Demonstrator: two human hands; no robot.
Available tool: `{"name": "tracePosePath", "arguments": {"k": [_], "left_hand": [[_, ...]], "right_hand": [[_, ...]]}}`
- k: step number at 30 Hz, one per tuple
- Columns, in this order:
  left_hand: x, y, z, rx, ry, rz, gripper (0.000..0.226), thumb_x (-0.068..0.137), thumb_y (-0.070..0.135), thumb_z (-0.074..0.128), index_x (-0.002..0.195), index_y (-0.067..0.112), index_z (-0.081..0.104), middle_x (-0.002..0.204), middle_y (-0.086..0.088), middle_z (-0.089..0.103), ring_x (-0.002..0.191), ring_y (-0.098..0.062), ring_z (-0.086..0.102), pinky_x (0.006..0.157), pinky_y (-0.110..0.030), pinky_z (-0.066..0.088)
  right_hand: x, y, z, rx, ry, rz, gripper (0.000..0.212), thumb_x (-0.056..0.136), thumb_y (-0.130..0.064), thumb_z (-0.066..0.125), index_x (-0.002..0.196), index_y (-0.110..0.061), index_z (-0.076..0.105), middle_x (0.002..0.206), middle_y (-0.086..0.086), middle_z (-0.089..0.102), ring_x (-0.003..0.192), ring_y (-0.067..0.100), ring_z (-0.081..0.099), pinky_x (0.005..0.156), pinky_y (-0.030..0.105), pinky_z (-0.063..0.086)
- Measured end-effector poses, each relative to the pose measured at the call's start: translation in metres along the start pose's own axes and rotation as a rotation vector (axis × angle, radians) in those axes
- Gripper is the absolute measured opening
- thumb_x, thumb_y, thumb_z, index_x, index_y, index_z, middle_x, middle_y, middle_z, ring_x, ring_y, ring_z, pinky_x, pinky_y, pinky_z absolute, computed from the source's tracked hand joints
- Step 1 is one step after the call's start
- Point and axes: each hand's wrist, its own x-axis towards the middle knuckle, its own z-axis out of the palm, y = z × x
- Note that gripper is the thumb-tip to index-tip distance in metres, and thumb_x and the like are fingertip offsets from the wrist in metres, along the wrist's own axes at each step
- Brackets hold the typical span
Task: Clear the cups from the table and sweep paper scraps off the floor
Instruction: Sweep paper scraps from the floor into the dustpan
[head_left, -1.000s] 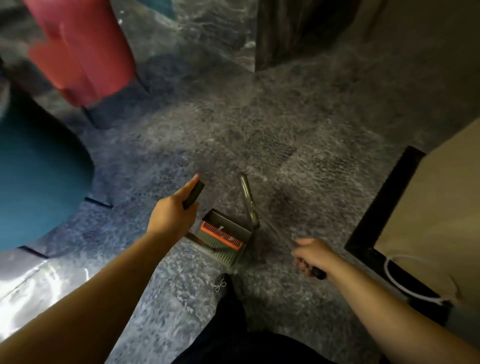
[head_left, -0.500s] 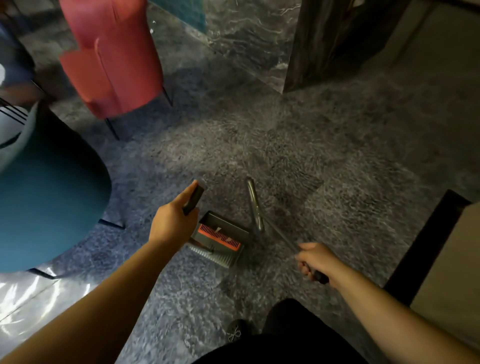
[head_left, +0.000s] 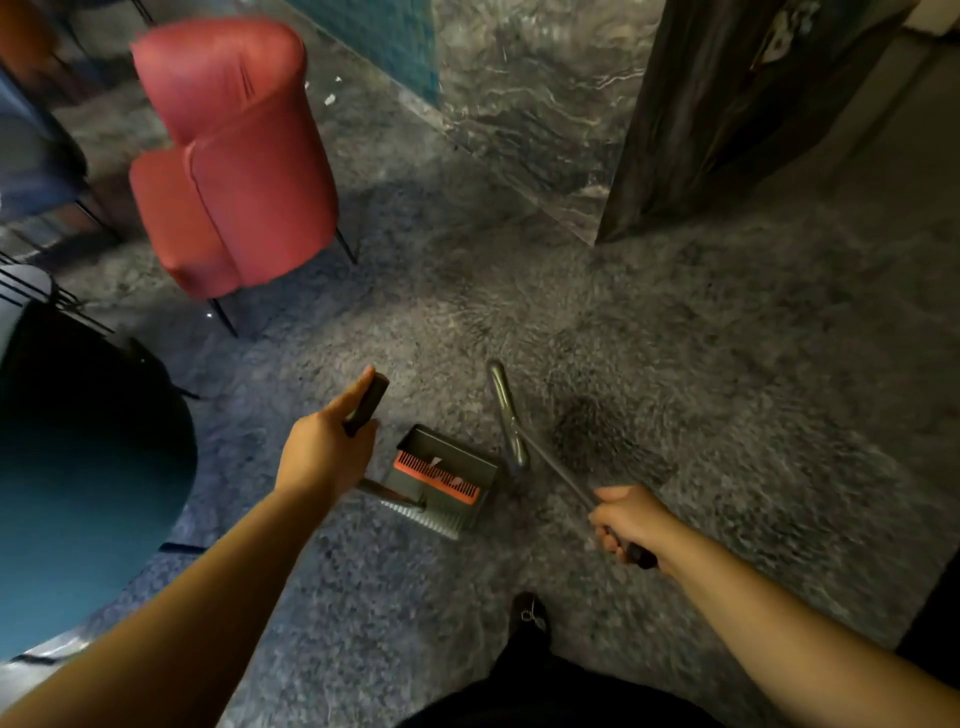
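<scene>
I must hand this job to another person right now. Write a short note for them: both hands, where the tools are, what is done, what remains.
Left hand: grips the dustpan handle.
Right hand: grips the broom handle.
Dustpan: on the carpet in front of the feet, a few pale scraps inside by the orange comb.
Broom head: beside the dustpan's right edge.
Done: some scraps collected.
Left: small white bits on the shiny floor behind the red chair. Cups and table are not in view.
</scene>
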Motion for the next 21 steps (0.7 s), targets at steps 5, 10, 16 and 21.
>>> {"name": "tracePosePath", "arguments": {"k": [5,10,16,21], "left_hand": [[0.083,0.035,-0.001,-0.030,0.061,-0.027,0.061,0.092,0.027,0.065,0.140,0.054,0.038,0.085,0.000,0.065,0.051,-0.013,0.054,0.048,-0.026,0.042],[0.173,0.055,-0.004,-0.052,0.060,-0.041,0.063,0.092,0.026,0.064,0.142,0.053,0.036,0.086,0.000,0.066,0.052,-0.014,0.055,0.046,-0.026,0.039],[0.298,0.074,0.004,-0.059,0.032,-0.040,0.064,0.091,0.026,0.065,0.140,0.056,0.036,0.084,0.000,0.067,0.046,-0.011,0.050,0.043,-0.025,0.036],[0.390,0.092,0.007,-0.054,-0.007,-0.030,0.065,0.091,0.026,0.065,0.139,0.059,0.035,0.084,0.002,0.067,0.044,-0.009,0.047,0.043,-0.023,0.036]], "right_hand": [[0.057,-0.083,-0.023,-0.065,0.006,-0.044,0.042,0.093,0.003,0.047,0.134,-0.004,0.046,0.058,0.008,0.046,0.037,0.011,0.038,0.033,0.013,0.026],[0.117,-0.163,-0.033,-0.075,-0.010,-0.047,0.046,0.093,0.001,0.048,0.138,-0.008,0.044,0.056,0.007,0.046,0.030,0.007,0.039,0.032,0.012,0.027],[0.192,-0.264,-0.038,-0.104,-0.041,-0.050,0.039,0.093,0.000,0.049,0.131,-0.008,0.051,0.052,0.004,0.049,0.036,0.010,0.043,0.035,0.017,0.031],[0.237,-0.338,-0.042,-0.109,-0.014,-0.073,0.055,0.093,-0.001,0.050,0.145,-0.013,0.038,0.056,0.006,0.050,0.040,0.012,0.044,0.034,0.018,0.033]]}}
